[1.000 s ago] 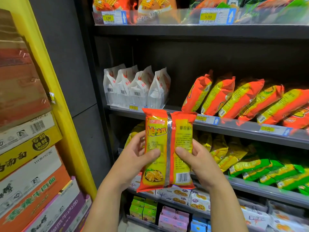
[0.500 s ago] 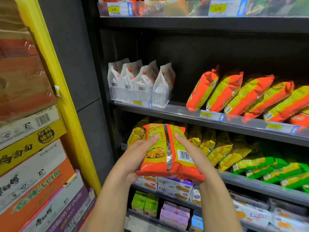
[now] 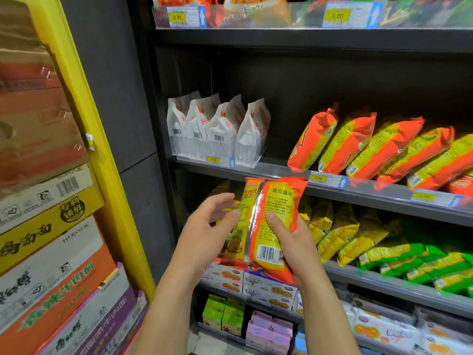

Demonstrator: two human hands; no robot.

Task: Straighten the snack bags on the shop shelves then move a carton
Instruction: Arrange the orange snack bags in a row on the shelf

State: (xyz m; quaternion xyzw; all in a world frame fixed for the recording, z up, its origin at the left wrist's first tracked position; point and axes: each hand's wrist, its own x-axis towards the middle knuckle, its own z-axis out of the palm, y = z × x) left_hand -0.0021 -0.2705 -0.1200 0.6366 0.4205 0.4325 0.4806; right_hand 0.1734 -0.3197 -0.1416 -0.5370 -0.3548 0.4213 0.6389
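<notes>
Facing the shelving (image 3: 384,201), I note the largest hazard first: the carton stack (image 3: 46,226) on my left stands close to my left elbow. A wide swing of that arm could knock a carton out of line. In my judgement the carton move is not yet begun.

The orange row (image 3: 378,147) on the middle shelf leans to the right, each bag resting on the next. A push against its left end could tip the whole row. The yellow row (image 3: 340,226) on the shelf below leans the same way and carries the same risk.

The snack bag (image 3: 279,201) is off the shelf, in the air in front of the yellow row. Its seam and barcode face me. Its top corner overlaps the middle shelf's front rail in this view; whether it touches the rail I cannot tell. If shelved as held, it would show its back to customers.

My right hand (image 3: 297,242) grips the bag's lower right part, thumb on the back panel. Too much squeeze could crush the contents; too little and the slick film could slide out.

My left hand (image 3: 204,226) is loose, fingers spread at the bag's left edge, gripping nothing, so it adds little support.

The price tag (image 3: 318,178) sits just beside the bag's top corner and could be snagged on the way up.
</notes>
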